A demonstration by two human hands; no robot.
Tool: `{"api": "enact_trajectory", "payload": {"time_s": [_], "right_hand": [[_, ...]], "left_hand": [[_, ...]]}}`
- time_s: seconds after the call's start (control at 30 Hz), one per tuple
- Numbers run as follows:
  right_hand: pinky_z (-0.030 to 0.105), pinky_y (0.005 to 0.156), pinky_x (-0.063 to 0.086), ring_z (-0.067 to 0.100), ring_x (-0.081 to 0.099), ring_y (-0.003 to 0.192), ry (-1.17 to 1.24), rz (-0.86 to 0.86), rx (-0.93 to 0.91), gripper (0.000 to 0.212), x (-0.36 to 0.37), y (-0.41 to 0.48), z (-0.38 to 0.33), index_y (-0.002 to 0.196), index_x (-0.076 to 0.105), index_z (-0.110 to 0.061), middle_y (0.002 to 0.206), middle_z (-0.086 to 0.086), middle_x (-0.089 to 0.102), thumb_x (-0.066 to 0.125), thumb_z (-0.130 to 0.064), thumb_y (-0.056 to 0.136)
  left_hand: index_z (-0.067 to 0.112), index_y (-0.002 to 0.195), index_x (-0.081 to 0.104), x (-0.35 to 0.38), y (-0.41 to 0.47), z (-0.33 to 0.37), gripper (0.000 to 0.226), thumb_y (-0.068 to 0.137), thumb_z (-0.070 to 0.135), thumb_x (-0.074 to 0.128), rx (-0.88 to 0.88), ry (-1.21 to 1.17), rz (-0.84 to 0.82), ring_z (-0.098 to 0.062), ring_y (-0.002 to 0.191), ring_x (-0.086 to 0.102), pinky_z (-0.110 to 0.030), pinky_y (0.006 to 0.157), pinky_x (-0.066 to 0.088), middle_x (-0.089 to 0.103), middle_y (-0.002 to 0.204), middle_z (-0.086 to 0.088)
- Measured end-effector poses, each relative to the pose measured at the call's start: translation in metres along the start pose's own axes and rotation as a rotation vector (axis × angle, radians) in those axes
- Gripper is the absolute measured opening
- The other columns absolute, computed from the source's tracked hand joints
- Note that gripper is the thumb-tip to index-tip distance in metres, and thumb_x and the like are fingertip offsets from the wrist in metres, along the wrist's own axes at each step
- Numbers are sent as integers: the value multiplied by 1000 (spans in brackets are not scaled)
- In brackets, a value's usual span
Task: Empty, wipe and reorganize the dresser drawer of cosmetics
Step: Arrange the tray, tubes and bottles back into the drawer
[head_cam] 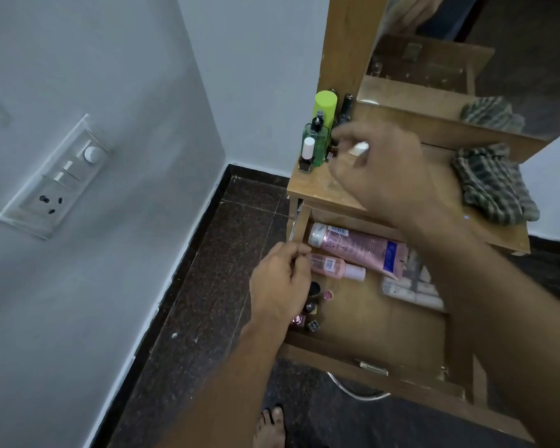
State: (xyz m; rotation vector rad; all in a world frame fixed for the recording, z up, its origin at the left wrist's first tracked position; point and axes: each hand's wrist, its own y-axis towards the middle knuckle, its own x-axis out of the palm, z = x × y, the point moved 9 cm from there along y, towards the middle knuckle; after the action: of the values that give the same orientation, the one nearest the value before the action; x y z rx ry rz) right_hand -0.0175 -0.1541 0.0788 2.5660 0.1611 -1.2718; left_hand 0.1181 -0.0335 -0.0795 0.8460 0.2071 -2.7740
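I'm on the emptying step. My right hand (382,169) has its fingers pinched on a white-capped item (359,148) above the dresser surface (320,190), at 3 o'clock of the green spray bottle (317,150). The drawer (369,362) lies open at 6 o'clock, still holding a pink tube (359,247) and small nail-polish bottles (309,313). My left hand (278,282) is curled at the drawer's 9 o'clock wall, and I cannot tell whether it is grasping anything. Next, I'd stand the item upright without toppling its neighbours.

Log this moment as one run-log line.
drawer: open, pink tube inside | right hand: pinches white-capped item over dresser top | left hand: at drawer's left edge, grip unclear | cloth: on dresser top
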Motion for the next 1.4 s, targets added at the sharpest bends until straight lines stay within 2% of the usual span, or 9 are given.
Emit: {"api": "enact_trajectory", "payload": {"time_s": [0.1,0.27,0.4,0.67,0.9,1.1,1.27,1.3,1.4], "right_hand": [[38,88,54,22,64,105,-138,42,-80,42,-4,48,-18,131,66,-23,113,3,69,65,-18,90],[41,89,56,29,62,116,-321,-91,-127,43,22,73,-22,129,68,-26,128,5,68,64,-10,90],[43,83,56,34,63,108,-359,-105,-157,39,30,72,-18,126,71,-21,121,10,69,63,-8,91],[42,82,56,30,64,103,-333,-84,-168,27,25,73,-19,118,74,-15,115,9,70,67,-13,92],[29,77,46,18,59,89,-323,-58,-196,24,-1,69,-32,114,75,-14,109,8,71,71,-13,90],[41,85,56,23,64,93,-352,-18,-184,22,-57,46,-45,111,74,-23,104,0,70,71,-20,89],[19,69,41,11,56,82,-342,-5,-155,22,-96,-11,-39,111,74,-24,102,0,69,76,-22,89],[19,67,43,11,57,79,-323,-30,-142,21,-97,-27,-35,108,75,-25,98,-3,68,76,-21,88],[43,74,56,20,65,82,-274,-146,-97,18,-79,-71,-20,100,76,-26,95,-3,69,76,-18,84]], "left_hand": [[24,108,73,0,0,0,22,98,18,54,21,4,3,-3,90,63,-28,80,53,68,106,14],[22,107,73,-2,0,3,22,98,14,55,30,-14,11,-6,89,64,-35,80,56,68,104,13],[23,106,73,-2,0,4,20,98,16,56,43,-5,9,-3,87,62,-31,78,55,67,101,14],[23,108,73,-2,1,4,21,98,16,55,42,7,6,-2,84,61,-23,75,51,66,100,14],[24,108,72,-2,1,4,21,98,17,55,39,6,0,-3,85,62,-28,76,54,66,101,15],[23,113,72,-4,2,4,20,97,19,59,-9,-32,-36,-6,91,64,-39,84,57,68,107,12],[33,117,65,-19,-12,45,33,85,35,72,99,11,5,-3,80,61,-33,77,58,58,98,17],[34,121,64,-19,-19,56,40,83,41,72,138,4,-15,-4,83,61,-32,77,58,57,101,19],[34,127,62,-11,-46,78,55,77,56,71,260,110,-95,-5,100,56,-29,86,53,58,110,19]]}}
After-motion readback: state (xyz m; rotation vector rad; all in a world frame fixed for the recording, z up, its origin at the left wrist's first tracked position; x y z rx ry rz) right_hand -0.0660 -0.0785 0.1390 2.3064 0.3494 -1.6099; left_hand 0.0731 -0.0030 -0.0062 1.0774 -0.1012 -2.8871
